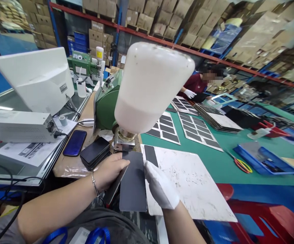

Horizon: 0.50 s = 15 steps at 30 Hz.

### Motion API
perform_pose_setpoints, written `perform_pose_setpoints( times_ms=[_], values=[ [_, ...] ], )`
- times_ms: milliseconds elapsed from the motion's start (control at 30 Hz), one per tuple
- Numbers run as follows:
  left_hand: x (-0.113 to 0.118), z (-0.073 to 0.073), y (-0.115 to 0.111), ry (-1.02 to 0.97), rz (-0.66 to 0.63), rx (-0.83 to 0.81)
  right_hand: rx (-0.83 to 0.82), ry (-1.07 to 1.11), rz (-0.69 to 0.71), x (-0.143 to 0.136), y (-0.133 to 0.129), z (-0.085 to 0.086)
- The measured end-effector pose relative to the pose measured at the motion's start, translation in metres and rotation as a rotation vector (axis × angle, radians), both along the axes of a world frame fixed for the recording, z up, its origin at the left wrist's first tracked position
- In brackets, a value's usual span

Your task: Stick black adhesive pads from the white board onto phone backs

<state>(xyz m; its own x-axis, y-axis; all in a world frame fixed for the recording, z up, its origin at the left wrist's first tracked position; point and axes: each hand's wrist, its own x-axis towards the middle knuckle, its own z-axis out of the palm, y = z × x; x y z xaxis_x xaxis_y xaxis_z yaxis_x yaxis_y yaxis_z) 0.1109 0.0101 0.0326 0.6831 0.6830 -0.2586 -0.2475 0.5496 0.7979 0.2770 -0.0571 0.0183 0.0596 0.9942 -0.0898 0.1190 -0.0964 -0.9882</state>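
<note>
Just below the metal head of a green machine (pixel 108 101) with a large white bottle (pixel 152 84) on top, a dark rectangular panel (pixel 133 183) lies between my hands. My bare left hand (pixel 113 169) has its fingers closed on a second dark panel (pixel 116 186), tilted at the left of the first. My right hand (pixel 160 184), in a white glove, is at the first panel's right edge; its fingers are pressed together. Beside it, a white board (pixel 187 179) bears one dark piece (pixel 151 156). A stack of dark panels (pixel 95 152) stands left of my left hand.
A blue phone (pixel 75 143), a grey box (pixel 19 125) and a monitor (pixel 37 81) are at left. On the green table (pixel 213 166) are boards with dark pieces (pixel 199 130), scissors (pixel 242 165) and a blue tray (pixel 263 162). A person (pixel 200 83) works beyond; red stools (pixel 266 220) stand at right.
</note>
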Motion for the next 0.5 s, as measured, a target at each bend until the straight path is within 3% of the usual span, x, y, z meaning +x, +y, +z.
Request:
perform_pose_setpoints(
  times_ms=[167,367,500],
  values=[
    [-0.042,-0.001,0.003,0.089,0.154,-0.017,-0.029,0.024,0.162,-0.044,0.017,0.027],
    [-0.109,-0.007,0.0,0.157,0.391,0.001,-0.011,0.087,0.411,-0.093,0.046,0.033],
    [-0.118,-0.013,-0.009,0.186,0.32,0.162,-0.098,0.112,0.458,-0.099,0.059,0.033]
  ],
)
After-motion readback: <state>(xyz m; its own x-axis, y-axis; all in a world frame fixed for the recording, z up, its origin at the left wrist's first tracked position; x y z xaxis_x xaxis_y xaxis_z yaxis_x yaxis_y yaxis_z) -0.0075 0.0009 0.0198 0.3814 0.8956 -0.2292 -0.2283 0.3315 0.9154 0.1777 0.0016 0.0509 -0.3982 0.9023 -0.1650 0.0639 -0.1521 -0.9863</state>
